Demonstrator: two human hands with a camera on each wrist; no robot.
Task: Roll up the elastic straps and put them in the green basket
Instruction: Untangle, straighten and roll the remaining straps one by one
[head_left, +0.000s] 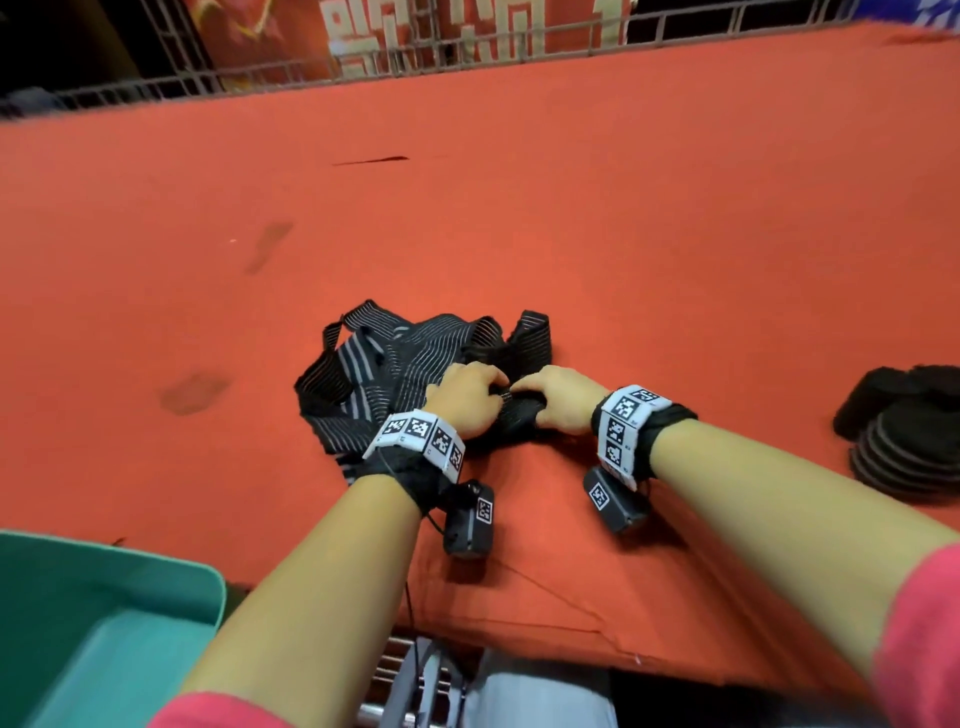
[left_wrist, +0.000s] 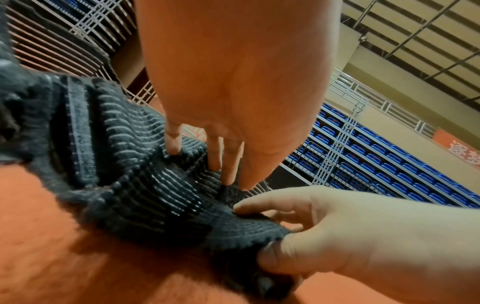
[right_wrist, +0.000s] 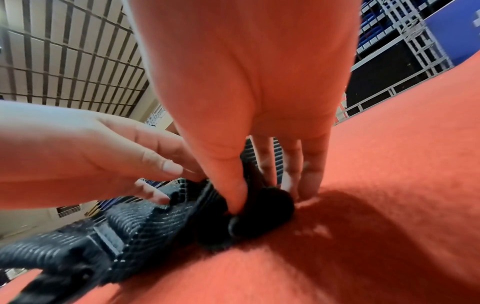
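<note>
A heap of black elastic straps (head_left: 410, 358) with grey stripes lies on the red cloth in the head view. Both hands meet at its near right side. My right hand (head_left: 540, 402) pinches a small rolled end of one strap (right_wrist: 259, 214) between thumb and fingers. My left hand (head_left: 480, 397) grips the same strap (left_wrist: 161, 197) just beside the roll, fingertips (left_wrist: 233, 174) down on the ribbed fabric. The green basket (head_left: 171, 577) sits at the lower left corner, beside my left forearm; its inside is mostly out of view.
A dark stack of rolled straps (head_left: 904, 441) lies at the right edge of the red table (head_left: 571, 208). A metal railing (head_left: 415, 57) runs along the table's far side. The near table edge is just below my wrists.
</note>
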